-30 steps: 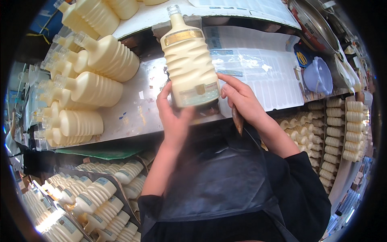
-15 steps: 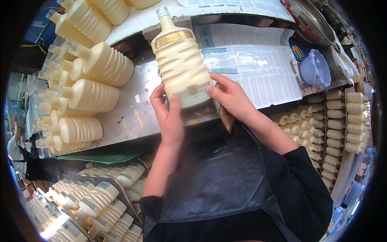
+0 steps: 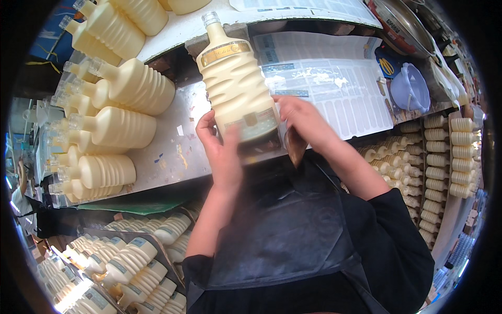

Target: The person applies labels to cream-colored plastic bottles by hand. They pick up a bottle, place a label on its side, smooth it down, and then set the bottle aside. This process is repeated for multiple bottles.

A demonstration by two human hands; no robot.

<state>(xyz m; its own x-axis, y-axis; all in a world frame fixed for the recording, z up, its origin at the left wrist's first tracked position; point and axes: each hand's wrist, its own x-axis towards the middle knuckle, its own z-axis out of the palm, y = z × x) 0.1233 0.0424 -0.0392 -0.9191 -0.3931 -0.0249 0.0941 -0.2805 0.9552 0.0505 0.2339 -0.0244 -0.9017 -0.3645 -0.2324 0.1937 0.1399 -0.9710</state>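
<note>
I hold a ribbed cream-coloured bottle with a clear cap and a gold neck band, its neck pointing away from me above the metal worktable. My left hand grips the bottle's lower left side. My right hand presses on its lower right, by the label near the base. Several bottles of the same kind lie on their sides on the table to my left.
A sheet of label backing paper lies on the table to the right, beside a pale blue plastic bowl. Crates of labelled bottles sit at lower left, and rows of upright bottles stand at right.
The bottle has shifted slightly left and tilted. My right hand has slid along the lower label area, and my left hand stays at the bottle's base.
</note>
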